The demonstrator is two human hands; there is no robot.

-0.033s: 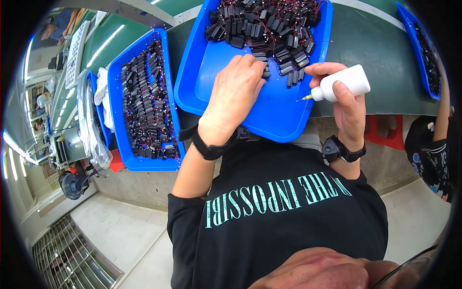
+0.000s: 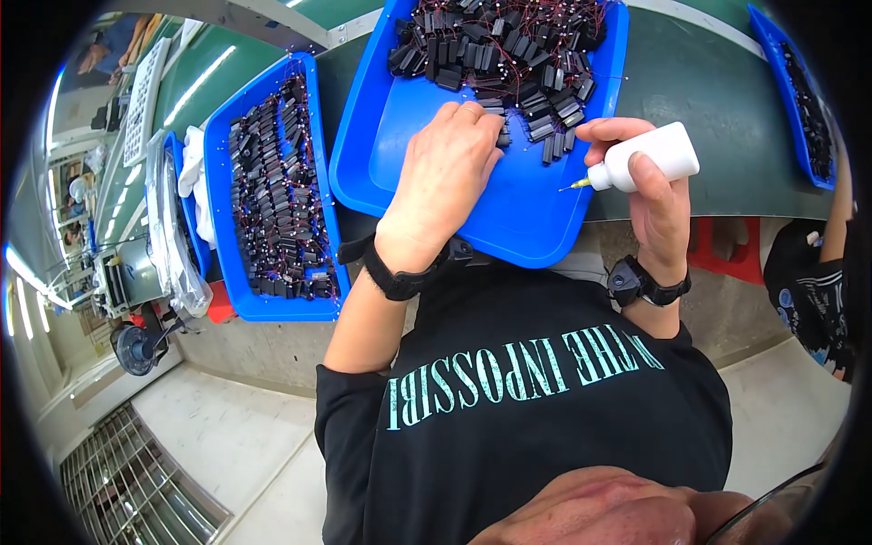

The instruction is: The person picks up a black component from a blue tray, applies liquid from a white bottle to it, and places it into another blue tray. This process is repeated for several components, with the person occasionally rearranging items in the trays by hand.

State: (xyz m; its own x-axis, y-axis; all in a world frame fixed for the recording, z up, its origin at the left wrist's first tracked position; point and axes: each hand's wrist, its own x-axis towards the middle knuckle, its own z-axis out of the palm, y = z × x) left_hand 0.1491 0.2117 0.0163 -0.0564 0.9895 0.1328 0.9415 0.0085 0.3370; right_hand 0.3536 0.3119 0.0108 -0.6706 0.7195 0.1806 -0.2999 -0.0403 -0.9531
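Observation:
My left hand [image 2: 445, 168] reaches into a large blue tray [image 2: 386, 118], its fingers curled down at the edge of a heap of small black blocks with thin red wires [image 2: 490, 54]. A black block [image 2: 502, 138] shows beside its thumb and fingers; the fingertips are partly hidden behind the hand. My right hand [image 2: 656, 195] is closed around a white squeeze bottle [image 2: 668, 153] lying nearly level. The bottle's yellowish needle tip [image 2: 578, 184] points left, over the tray's right side and apart from the blocks.
A second blue tray [image 2: 218, 182] of wired black blocks stands at left, beside clear plastic bags [image 2: 171, 236]. Another blue tray [image 2: 772, 54] is at far right, near a person's arm [image 2: 836, 209]. A red stool [image 2: 727, 250] stands below the green work surface [image 2: 690, 82].

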